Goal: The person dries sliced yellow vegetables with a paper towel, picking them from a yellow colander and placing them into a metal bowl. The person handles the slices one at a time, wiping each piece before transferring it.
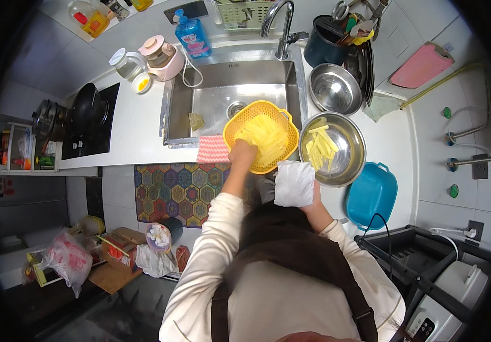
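Observation:
My left hand [244, 154] is at the lower left of a yellow plastic colander [293, 136], its fingers inside against the pale yellow cut strips [267, 137]; whether they grip any is hidden. The colander overlaps the front edge of the sink. My right hand [313, 201] holds a white paper or cloth sheet [294, 184], which covers most of its fingers, just below the colander. Right of the colander, a steel bowl [350, 160] holds several thicker pale yellow sticks [321, 147].
The steel sink [220, 92] has a faucet [285, 40] behind it. A red-and-white cloth [212, 149] lies on its front edge. An empty steel bowl [335, 89] and a blue plastic basin [371, 196] stand right. A pink kettle [162, 60] and a small white bowl [141, 83] stand left.

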The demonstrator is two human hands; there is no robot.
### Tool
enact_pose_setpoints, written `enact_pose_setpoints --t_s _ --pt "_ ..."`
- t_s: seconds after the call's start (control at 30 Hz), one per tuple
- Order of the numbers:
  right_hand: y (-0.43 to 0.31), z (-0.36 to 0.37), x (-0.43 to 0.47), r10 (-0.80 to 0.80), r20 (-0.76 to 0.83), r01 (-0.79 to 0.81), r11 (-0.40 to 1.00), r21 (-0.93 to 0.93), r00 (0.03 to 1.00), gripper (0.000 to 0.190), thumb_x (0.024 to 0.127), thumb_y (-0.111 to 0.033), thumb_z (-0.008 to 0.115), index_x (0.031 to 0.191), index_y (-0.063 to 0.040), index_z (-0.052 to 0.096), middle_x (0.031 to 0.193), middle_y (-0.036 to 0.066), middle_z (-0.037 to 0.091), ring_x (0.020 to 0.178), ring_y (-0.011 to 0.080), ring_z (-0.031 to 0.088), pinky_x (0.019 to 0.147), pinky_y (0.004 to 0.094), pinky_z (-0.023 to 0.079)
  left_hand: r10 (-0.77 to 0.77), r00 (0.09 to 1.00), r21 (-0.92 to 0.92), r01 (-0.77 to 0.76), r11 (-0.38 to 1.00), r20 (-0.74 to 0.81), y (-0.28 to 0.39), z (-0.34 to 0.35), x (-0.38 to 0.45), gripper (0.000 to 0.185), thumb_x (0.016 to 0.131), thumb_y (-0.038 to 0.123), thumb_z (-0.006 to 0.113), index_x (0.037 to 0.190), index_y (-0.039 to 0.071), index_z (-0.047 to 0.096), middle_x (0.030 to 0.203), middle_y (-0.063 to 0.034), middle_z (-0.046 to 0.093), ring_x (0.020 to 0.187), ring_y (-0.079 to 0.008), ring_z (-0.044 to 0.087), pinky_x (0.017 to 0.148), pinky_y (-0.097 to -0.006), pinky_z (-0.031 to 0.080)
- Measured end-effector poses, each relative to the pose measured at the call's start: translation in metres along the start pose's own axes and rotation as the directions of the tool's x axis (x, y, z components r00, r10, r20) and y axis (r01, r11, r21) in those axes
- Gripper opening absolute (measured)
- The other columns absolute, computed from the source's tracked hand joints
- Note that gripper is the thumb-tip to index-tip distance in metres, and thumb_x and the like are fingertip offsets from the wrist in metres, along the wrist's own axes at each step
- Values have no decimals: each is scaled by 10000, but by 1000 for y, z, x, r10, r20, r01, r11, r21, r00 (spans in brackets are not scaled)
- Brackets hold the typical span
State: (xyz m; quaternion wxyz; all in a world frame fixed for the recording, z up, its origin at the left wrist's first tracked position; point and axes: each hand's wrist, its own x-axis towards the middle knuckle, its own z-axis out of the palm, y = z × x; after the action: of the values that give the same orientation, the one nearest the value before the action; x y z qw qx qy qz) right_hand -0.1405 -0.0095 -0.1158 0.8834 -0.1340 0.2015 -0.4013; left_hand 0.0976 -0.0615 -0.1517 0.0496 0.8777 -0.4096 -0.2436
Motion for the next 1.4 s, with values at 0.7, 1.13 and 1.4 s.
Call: enact_pose_setpoints --t_s 0.7,1.13,1.4 --pt "-23 72 71 -21 -215 -6 992 -124 976 390 955 -464 344 867 -110 481 569 -26 337 396 90 273 368 232 209 420 728 -431 -670 604 -542 8 -82 -169 182 790 90 633 965 55 595 910 -107 553 780 -254 573 686 -326 466" --pt "-29 68 56 74 27 -75 996 38 997 443 945 -498 327 923 -81 474 675 24 460 471 121 397 430 246 335 394 793 -574 -608 548 -464 7 -70 -183 214 808 72 628 1008 14 577 950 -117 555 741 -215 565 668 -301 461" --pt "-25 86 38 173 44 -178 939 294 984 668 885 -618 330 1283 -86 397 1279 149 421 1152 313 446 892 451 425 504 559 -221 -784 580 -658 25 -82 -184 435 716 198 734 1082 45 556 979 -127 554 889 -300 544 766 -377 437"
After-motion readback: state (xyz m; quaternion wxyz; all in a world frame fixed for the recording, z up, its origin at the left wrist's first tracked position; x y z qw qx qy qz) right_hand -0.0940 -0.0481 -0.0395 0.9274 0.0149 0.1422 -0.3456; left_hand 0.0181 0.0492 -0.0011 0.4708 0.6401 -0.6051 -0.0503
